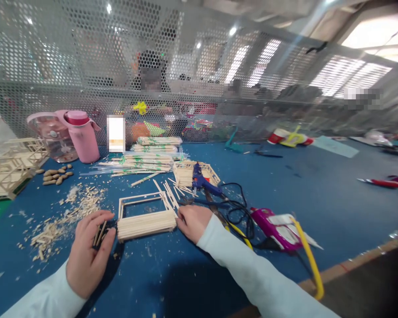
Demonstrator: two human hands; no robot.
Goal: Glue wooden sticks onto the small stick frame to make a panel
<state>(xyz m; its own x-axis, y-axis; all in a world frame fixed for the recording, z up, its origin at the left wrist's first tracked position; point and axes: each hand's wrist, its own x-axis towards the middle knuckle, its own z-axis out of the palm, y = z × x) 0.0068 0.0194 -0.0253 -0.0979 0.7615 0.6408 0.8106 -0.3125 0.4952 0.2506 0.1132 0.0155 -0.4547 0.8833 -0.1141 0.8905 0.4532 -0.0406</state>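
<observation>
A small wooden stick frame [146, 225] lies on the blue table, its near side built of sticks laid close together and its far part an open rectangle. My left hand [89, 254] is by its left end, fingers curled around a few short wooden sticks [101, 233] that show between thumb and fingers. At the frame's right end is my right hand [194, 221], with fingers pinched together at the corner. Whatever they hold is hidden. Loose wooden sticks [170, 194] lie just behind that hand.
Behind the frame are a blue glue gun [204, 181], a stick tray [184, 173] and bagged sticks [149, 159]. Stick scraps [73, 210] litter the left. A pink bottle [83, 139] stands at the back. Purple glue gun [277, 229] and black cord [240, 207] lie right.
</observation>
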